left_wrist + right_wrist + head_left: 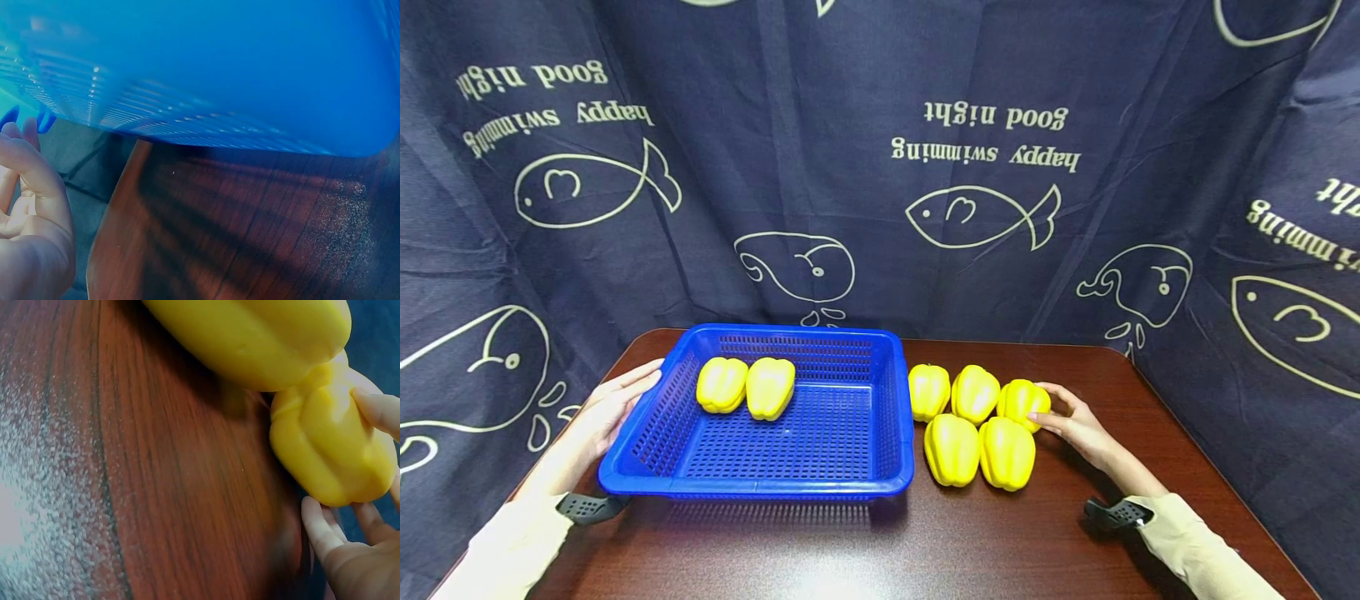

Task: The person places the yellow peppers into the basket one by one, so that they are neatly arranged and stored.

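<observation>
Blue bskt (pixel 790 485), 2 yel peppers (pixel 770 389) inside

The basket (pixel 760 485) is blue, rectangular and slotted, its mouth up. Two plump yellow peppers (pixel 771 388) lie side by side toward its far left; five more peppers (pixel 952 450) cluster just to its right, three behind two.

The left sleeve (pixel 512 546) and the right sleeve (pixel 1198 542) are of a pale cream colour and appear plain; the left one looks almost white. Next to their ends, the left wristband (pixel 591 509) and the right wristband (pixel 1117 514) are nearly black, with small holes. The left hand (pixel 610 410) and the right hand (pixel 1078 427) are bare.
</observation>
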Tool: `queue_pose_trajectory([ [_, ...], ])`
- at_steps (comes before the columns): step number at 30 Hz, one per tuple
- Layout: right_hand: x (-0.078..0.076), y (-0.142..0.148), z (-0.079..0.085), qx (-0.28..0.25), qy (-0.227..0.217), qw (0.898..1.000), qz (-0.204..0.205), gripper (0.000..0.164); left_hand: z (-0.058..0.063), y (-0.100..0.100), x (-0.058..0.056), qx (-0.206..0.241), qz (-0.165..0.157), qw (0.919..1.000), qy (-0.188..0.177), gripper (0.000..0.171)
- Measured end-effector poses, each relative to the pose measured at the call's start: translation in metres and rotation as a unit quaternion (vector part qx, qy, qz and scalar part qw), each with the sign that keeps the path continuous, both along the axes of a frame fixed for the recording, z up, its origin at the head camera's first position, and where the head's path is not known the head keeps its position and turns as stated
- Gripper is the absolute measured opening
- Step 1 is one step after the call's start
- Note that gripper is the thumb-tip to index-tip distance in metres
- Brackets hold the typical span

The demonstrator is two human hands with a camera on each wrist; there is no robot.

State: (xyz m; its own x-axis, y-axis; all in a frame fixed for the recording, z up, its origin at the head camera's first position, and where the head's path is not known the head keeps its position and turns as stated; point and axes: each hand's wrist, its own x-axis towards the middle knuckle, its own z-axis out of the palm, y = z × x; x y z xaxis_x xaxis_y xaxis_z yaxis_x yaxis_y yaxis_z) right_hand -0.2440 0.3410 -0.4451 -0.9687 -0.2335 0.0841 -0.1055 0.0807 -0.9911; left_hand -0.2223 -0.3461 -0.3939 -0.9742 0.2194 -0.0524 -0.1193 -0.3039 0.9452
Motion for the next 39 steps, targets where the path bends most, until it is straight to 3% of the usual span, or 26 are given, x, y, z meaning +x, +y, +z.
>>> queue_pose_trajectory([
  [7, 0.001, -0.002, 0.001, 0.008, -0.044, 0.998, -0.038, 0.041, -0.001, 0.0, -0.002, -0.003, 0.0, 1.0, 0.002, 0.033],
  [19, 0.003, -0.008, 0.013, 0.005, -0.076, 0.994, -0.074, 0.043, 0.0, 0.0, -0.003, -0.006, 0.0, 1.0, -0.003, 0.033],
  [29, 0.002, -0.001, 0.02, -0.042, -0.072, 0.994, -0.07, 0.038, 0.0, 0.0, -0.002, -0.009, 0.003, 0.9999, -0.005, 0.032],
  [39, 0.003, 0.003, 0.034, -0.028, -0.067, 0.995, -0.065, 0.036, 0.001, 0.0, 0.0, -0.001, -0.002, 1.0, -0.001, 0.032],
])
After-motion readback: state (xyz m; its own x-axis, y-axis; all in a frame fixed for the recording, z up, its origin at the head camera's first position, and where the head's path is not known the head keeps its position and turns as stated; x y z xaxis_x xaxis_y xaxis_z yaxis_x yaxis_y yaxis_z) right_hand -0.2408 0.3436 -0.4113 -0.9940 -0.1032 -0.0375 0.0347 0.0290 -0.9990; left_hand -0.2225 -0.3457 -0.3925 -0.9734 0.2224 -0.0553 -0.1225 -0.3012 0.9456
